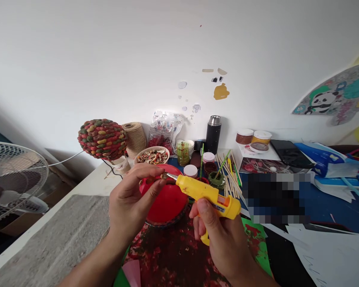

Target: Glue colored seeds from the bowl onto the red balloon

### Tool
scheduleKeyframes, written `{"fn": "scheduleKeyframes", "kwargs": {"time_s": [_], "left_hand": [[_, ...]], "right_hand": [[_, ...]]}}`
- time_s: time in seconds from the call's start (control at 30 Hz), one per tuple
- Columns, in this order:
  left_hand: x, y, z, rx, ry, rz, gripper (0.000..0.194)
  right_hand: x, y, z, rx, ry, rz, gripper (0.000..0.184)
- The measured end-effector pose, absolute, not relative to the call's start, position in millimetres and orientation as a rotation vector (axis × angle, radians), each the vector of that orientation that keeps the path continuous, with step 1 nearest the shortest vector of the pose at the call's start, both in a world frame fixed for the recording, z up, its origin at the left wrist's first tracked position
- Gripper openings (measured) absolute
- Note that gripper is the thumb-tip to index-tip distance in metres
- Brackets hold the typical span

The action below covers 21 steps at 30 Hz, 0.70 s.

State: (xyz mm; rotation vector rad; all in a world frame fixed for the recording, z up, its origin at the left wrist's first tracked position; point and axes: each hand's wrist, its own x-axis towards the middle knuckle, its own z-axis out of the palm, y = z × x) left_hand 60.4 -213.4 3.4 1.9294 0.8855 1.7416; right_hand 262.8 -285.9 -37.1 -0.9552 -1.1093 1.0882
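Note:
My right hand (224, 233) is wrapped round a yellow hot glue gun (197, 188), its metal nozzle pointing left. Between thumb and forefinger, my left hand (128, 205) pinches a small brownish shell-like piece (164, 175). The nozzle tip is at this piece; whether they touch I cannot tell. Below and behind the fingers sits a red bowl (164, 205), partly hidden by my left hand. Farther back, a round dish (168, 154) holds many small coloured pieces. A ball (102, 139) covered in red, green and yellow pieces stands back left.
A fan (14, 183) is at the left, beside a grey cloth (77, 227). Along the wall stand a twine spool (134, 139), a black flask (213, 136) and paint jars (217, 180). Wooden sticks (229, 183) lie right of the jars. A phone (291, 153) and papers (335, 251) lie farther right.

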Motion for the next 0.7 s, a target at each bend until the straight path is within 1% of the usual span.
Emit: {"fn": "scheduleKeyframes", "kwargs": {"time_s": [0.37, 0.6, 0.7], "left_hand": [[61, -213, 3, 1.986, 0.853, 1.734, 0.03], [62, -212, 2, 1.948, 0.84, 1.735, 0.027], [63, -212, 3, 1.949, 0.839, 1.731, 0.024]], "right_hand": [[262, -284, -43, -0.968, -1.111, 1.099, 0.063], [258, -284, -28, -0.991, -1.113, 1.076, 0.077], [257, -284, -24, -1.007, -1.116, 1.057, 0.079]]}}
